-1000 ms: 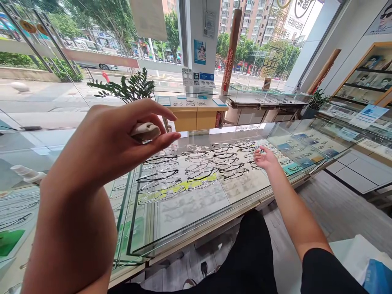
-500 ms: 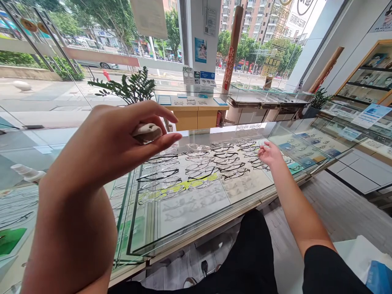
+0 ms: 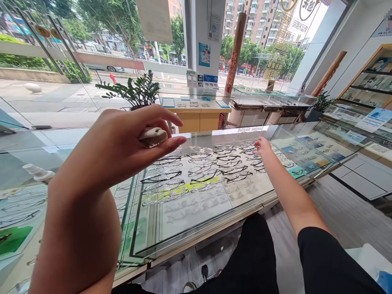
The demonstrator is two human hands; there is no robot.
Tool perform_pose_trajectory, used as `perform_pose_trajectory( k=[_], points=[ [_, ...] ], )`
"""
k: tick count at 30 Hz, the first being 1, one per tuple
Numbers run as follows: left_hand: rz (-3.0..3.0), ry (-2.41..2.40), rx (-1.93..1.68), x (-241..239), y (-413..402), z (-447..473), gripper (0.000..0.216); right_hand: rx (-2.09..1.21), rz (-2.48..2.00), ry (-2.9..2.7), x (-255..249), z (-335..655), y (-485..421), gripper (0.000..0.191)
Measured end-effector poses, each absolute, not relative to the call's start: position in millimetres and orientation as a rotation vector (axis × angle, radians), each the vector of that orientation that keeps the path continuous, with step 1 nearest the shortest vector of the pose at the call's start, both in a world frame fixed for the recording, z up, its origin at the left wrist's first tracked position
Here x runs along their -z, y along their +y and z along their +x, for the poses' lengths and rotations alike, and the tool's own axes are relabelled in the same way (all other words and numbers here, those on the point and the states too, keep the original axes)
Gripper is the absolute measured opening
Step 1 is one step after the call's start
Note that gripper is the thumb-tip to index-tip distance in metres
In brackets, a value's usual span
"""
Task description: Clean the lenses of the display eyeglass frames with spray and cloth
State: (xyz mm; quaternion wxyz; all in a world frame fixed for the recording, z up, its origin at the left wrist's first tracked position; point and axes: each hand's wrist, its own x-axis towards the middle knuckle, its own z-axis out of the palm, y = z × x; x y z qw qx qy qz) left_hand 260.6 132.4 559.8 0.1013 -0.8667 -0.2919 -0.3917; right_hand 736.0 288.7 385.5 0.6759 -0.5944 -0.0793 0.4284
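My left hand point(image 3: 122, 143) is raised close to the camera, with its fingers pinched round a small beige cloth point(image 3: 152, 136). Below it runs a glass display counter point(image 3: 190, 212) with rows of eyeglass frames point(image 3: 214, 165) laid out inside. My right hand point(image 3: 262, 147) reaches far out into the counter, down among the frames at the back right rows. Its fingers are curled over the frames, and I cannot see whether they grip one.
A white spray bottle point(image 3: 38, 173) lies on the glass at the left. A potted plant point(image 3: 134, 92) stands behind the counter. More glass cases point(image 3: 321, 143) run to the right, with a wooden shelf point(image 3: 367, 81) on the wall. Large windows face a street.
My right hand has moved further back and a little left among the frames. The left hand with the cloth has stayed where it was, and the view shifted slightly.
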Motion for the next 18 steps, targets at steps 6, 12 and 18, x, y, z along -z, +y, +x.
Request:
perform_pose_trajectory(
  k=[6,12,18],
  points=[
    [-2.617,-0.858,1.134,-562,130,264,0.026,-0.965,-1.338,-0.195,-380,731,294,0.041],
    [-2.641,-0.889,1.114,-560,132,265,0.021,-0.979,-1.309,-0.228,-393,725,290,0.039],
    [-2.704,-0.968,1.076,-559,133,267,0.026,-1.044,-1.243,-0.353,-443,725,284,0.016]
  ],
)
